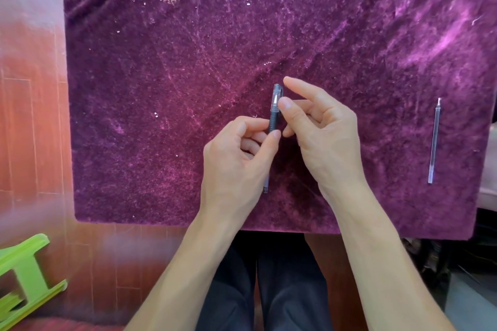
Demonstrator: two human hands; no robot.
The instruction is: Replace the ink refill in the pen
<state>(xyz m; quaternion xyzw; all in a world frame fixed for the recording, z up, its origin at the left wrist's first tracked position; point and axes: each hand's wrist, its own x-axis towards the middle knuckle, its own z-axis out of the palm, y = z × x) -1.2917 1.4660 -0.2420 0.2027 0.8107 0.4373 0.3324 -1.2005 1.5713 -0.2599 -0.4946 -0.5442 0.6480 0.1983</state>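
A clear pen (274, 113) with a dark grip and a cap stands lengthwise over the purple velvet cloth (188, 75), cap end pointing away from me. My left hand (236, 158) pinches its barrel just below the grip; the rear end pokes out under that hand. My right hand (320, 129) holds the cap end between thumb and fingers, index finger raised. A loose ink refill (433, 142), thin and clear with a metal tip, lies alone on the cloth at the right, apart from both hands.
The cloth covers a small table whose near edge (242, 227) runs just above my dark trousers. A green plastic stool (24, 274) sits on the red wooden floor at lower left. Bits of fluff lie at the cloth's far left.
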